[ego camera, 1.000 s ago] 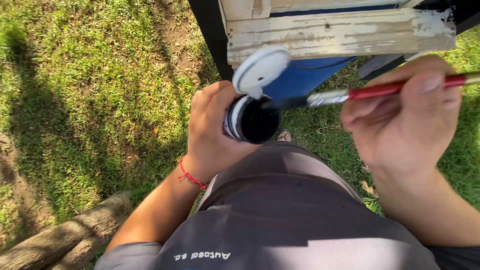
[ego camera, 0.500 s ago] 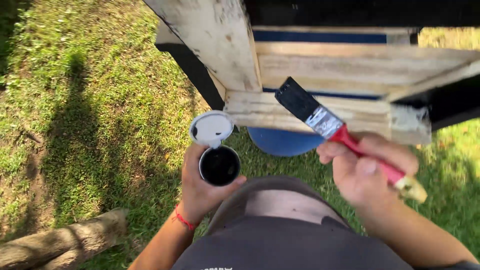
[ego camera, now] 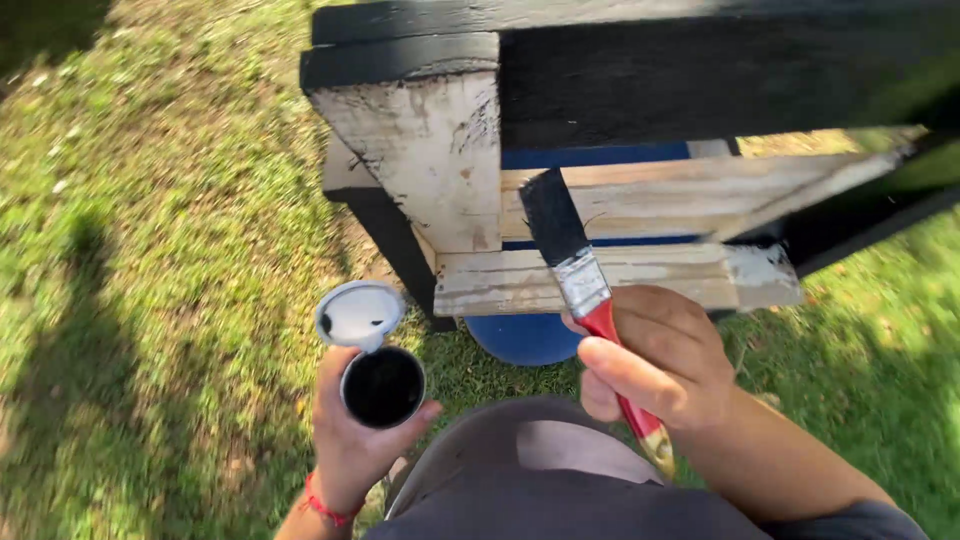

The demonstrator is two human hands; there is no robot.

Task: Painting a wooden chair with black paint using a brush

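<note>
In the head view, a flat paintbrush (ego camera: 585, 300) is gripped in the right hand (ego camera: 655, 365), the fingers (ego camera: 625, 375) closed around its red handle. Its bristles are black with paint, a silver band sits below them, and the handle ends in a pale, worn tip near the wrist. The bristles are held up against a bare wooden slat (ego camera: 690, 195) of a pallet-like wooden frame (ego camera: 420, 150).

A small round paint pot (ego camera: 383, 386) is held in the left hand (ego camera: 355, 440), the fingers wrapped around its side. Its inside is seen as black, and a white hinged lid (ego camera: 360, 315), smeared with a dark spot, stands open at the far edge. A red cord bracelet (ego camera: 325, 505) is worn on the left wrist.

The upper part of the frame is painted black, while a whitish flaking block and two pale slats are left unpainted. A blue rounded object (ego camera: 525, 340) is partly hidden behind the lower slat (ego camera: 610, 280). Sunlit grass (ego camera: 150, 250) lies all around, with shadow at the left. The picture is somewhat blurred.
</note>
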